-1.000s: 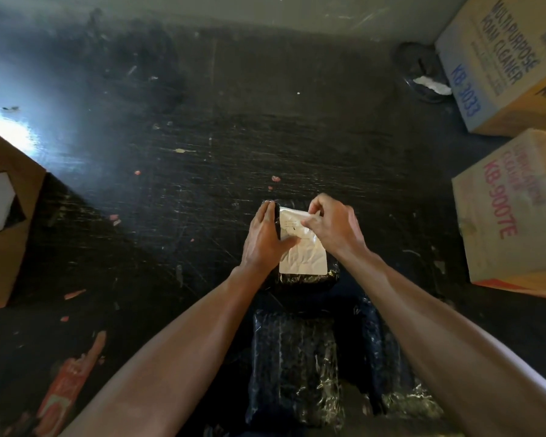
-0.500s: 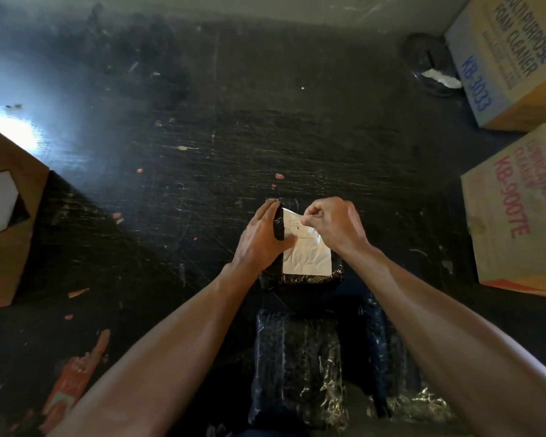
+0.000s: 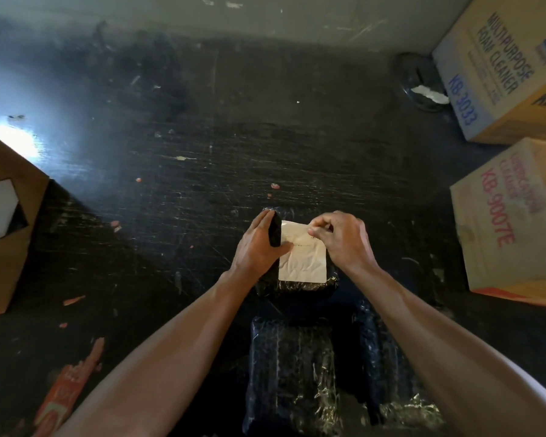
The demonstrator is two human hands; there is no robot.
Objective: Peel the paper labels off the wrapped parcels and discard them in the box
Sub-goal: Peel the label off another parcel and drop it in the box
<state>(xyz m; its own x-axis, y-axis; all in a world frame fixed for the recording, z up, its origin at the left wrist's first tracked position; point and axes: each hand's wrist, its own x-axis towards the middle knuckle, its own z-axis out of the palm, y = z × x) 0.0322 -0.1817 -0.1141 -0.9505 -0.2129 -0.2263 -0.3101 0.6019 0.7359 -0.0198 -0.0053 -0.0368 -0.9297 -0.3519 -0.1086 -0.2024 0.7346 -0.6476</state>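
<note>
Top-right carton (image 3: 498, 67) reads "MULTIPURPOSE FOAM CLEANER" in dark print, and beside that "KB-3033" in blue. The carton below it (image 3: 505, 222) shows "KB-9007E" in red; its other red words are blurred. Print on the wrapped parcel's (image 3: 297, 287) paper label (image 3: 301, 260) is too faint to read.

— What colour is the parcel (image 3: 297, 287)?
— Glossy black wrap, with a pale cream paper label (image 3: 301, 263) on top, finely crinkled.
— And the table (image 3: 171, 216) under the parcel?
— Black, scratched with pale streaks and flecked orange-red.
— Right of the parcel?
— The nearer box (image 3: 511, 222) is tan with pink-red lettering. The farther box (image 3: 498, 74) has blue lettering on a whitish panel.
— Left of it?
— A brown box (image 3: 10, 247) with a white hexagon.
</note>
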